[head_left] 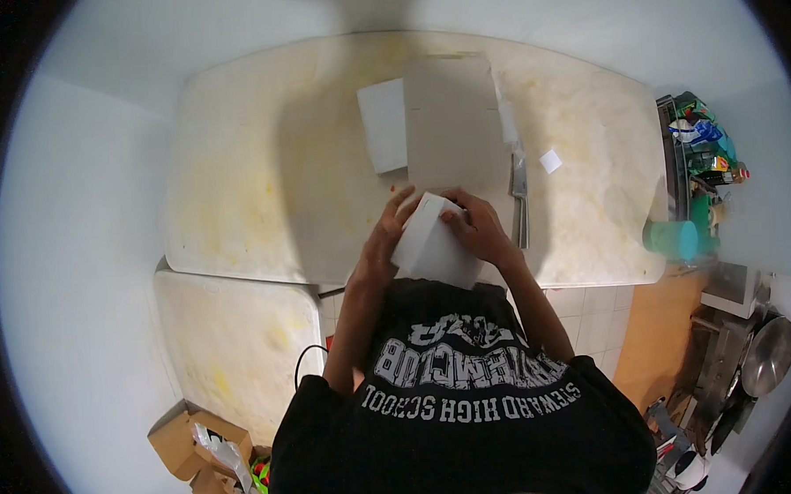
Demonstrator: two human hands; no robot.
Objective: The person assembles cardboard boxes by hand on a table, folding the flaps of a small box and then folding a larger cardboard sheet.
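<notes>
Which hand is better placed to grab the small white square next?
Likely the right hand: the square lies on that side, farther from the left hand. Both hold the white box, though.

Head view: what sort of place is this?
Likely a kitchen, or a room doubling as one: a round metal pan at the lower right, and colourful packets by a dark wire rack beside the pale table.
</notes>
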